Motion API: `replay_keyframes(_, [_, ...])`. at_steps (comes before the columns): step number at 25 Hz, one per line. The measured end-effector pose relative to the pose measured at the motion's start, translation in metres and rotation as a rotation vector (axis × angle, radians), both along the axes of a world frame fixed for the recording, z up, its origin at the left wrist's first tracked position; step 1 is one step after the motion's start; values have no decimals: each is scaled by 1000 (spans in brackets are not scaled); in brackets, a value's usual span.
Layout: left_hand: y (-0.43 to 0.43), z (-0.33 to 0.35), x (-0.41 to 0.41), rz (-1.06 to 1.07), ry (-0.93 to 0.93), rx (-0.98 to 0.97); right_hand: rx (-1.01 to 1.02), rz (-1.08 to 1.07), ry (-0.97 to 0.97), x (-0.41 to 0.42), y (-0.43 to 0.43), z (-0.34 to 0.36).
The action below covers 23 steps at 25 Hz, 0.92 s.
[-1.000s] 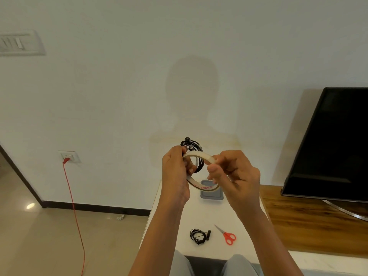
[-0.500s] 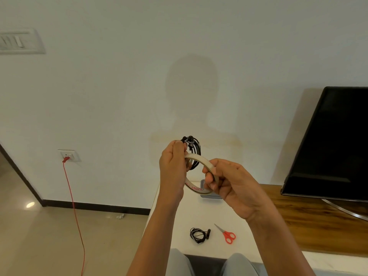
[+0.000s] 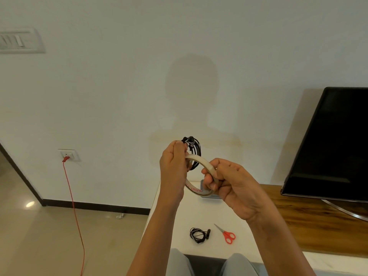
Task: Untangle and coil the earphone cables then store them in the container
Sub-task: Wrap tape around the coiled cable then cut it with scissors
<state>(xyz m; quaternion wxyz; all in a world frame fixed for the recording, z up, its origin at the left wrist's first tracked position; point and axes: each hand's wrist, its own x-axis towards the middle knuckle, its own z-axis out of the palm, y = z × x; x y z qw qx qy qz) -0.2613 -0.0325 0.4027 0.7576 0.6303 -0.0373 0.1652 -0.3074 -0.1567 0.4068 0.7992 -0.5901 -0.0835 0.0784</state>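
My left hand (image 3: 172, 168) is raised in front of the wall and pinches a coiled black earphone cable (image 3: 194, 150) at its top. My right hand (image 3: 229, 180) grips a beige tape roll (image 3: 201, 161) on its right side; the roll's left edge sits against my left hand, below the coil. A second coiled black earphone cable (image 3: 198, 234) lies on the white table (image 3: 169, 216) below. A grey container (image 3: 209, 196) on the table is mostly hidden behind my right hand.
Red scissors (image 3: 228, 235) lie right of the second coil. A black TV screen (image 3: 330, 144) stands on a wooden surface (image 3: 298, 222) at right. A red cord (image 3: 74, 212) hangs from a wall socket at left. My knees show at the bottom edge.
My right hand has shifted its hold around the tape roll, from its near lower side to the right side. The roll has tilted slightly. The left hand stays on the cable coil.
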Motion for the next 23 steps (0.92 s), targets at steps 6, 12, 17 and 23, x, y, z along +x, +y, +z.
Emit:
replay_keyframes(6, [0,1,1,17,-26,19,42,-21,28,0,1,2])
replay_keyframes(12, [-1,1,1,13,-20,5,62,-34,65,0,1,5])
replay_keyframes(17, [-1,1,1,11,-16,5,79,-42,71,1,0,5])
replay_keyframes(23, [-2,1,0,-1,-19,-10,121,-55,107,0,1,4])
